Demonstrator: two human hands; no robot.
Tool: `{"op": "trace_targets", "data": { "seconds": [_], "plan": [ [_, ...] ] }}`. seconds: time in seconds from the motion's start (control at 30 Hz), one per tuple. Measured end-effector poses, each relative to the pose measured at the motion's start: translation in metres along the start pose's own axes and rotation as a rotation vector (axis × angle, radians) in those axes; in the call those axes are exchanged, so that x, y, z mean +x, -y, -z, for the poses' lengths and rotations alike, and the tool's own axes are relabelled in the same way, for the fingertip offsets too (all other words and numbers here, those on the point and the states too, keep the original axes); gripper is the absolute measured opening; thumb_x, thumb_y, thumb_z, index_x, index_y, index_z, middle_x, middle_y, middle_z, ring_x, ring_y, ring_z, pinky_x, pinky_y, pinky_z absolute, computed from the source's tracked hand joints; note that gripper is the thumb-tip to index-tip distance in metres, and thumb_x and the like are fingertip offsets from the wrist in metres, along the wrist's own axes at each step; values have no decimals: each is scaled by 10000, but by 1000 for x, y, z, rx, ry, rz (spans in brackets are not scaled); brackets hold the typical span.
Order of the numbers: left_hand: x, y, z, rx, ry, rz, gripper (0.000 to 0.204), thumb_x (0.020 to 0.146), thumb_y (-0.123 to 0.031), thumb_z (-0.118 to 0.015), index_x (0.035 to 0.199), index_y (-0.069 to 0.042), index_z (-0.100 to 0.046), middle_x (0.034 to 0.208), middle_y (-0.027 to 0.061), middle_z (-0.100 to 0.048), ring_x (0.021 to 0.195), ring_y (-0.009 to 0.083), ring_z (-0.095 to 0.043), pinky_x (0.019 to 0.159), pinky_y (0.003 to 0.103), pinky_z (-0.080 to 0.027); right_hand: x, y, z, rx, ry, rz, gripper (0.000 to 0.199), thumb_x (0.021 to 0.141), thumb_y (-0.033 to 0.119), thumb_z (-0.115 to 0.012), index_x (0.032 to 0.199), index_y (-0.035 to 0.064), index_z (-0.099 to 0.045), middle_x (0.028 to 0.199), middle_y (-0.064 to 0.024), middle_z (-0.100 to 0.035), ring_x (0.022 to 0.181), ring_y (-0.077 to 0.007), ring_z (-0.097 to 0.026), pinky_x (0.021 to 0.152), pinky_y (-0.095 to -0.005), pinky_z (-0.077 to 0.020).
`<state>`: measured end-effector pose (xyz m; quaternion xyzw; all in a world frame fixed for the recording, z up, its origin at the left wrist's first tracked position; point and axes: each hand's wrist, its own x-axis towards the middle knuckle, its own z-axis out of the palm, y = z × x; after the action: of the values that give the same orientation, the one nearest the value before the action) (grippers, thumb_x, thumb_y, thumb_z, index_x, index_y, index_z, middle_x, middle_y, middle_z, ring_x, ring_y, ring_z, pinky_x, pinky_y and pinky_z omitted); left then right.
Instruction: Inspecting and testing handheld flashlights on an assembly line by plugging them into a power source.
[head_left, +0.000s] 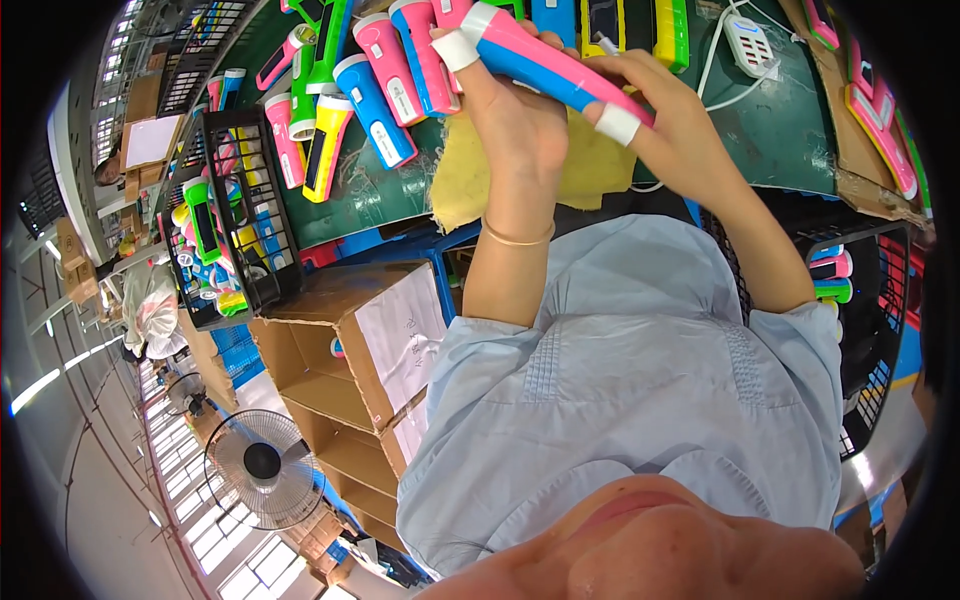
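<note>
A pink and blue flashlight (560, 68) slants across both my hands above the green table. My left hand (520, 125) is closed around its middle from below, palm turned up, with white tape on the thumb. At the lower right end, my right hand (665, 115) grips it between fingers and a taped thumb. A yellow cloth (460, 180) lies under my hands at the table's near edge. To the left, several flashlights rest on the table, among them a blue one (372, 110), a pink one (388, 65) and a yellow one (327, 148).
A white multi-port charger (750, 45) with cables sits on the green table (775, 135) at the right. Black crates of flashlights stand at the left (262, 200) and right (880, 340). Cardboard compartments (330, 375) and a fan (262, 460) are at the lower left.
</note>
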<state>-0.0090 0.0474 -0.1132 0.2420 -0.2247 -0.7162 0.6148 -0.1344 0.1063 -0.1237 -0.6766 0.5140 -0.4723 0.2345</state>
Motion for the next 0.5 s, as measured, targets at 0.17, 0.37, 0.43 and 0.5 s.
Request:
{"op": "trace_targets", "data": {
  "seconds": [0.17, 0.37, 0.43, 0.5],
  "plan": [
    [1, -4, -12, 69, 104, 14, 681, 840, -677, -277, 834, -34, -502, 635, 95, -539, 607, 207, -553, 569, 339, -487, 16, -12, 10, 357, 346, -358, 532, 835, 403, -562, 1140, -32, -544, 963, -94, -606, 851, -127, -535, 750, -263, -431],
    [5, 6, 15, -50, 22, 68, 795, 852, -662, -135, 945, 12, -547, 603, 92, -547, 486, 199, -527, 457, 291, -454, 10, -19, -2, 419, 526, -405, 567, 818, 353, -593, 1215, -38, -492, 1231, -107, -494, 1140, -191, -452, 979, -316, -318],
    [1, 2, 10, -60, 9, 98, 810, 845, -669, -136, 937, 19, -553, 600, 95, -543, 490, 185, -524, 440, 278, -427, 2, -21, -1, 515, 516, -501, 546, 826, 381, -593, 1170, -38, -524, 1120, -82, -552, 1039, -156, -489, 929, -294, -347],
    [-5, 2, 3, 19, -5, 95, 804, 842, -673, -152, 880, 19, -559, 556, 84, -526, 437, 169, -496, 411, 261, -405, -3, -19, 3, 618, 520, -584, 530, 833, 373, -600, 1155, -42, -524, 1075, -63, -568, 992, -132, -498, 902, -281, -363]
  ]
}}
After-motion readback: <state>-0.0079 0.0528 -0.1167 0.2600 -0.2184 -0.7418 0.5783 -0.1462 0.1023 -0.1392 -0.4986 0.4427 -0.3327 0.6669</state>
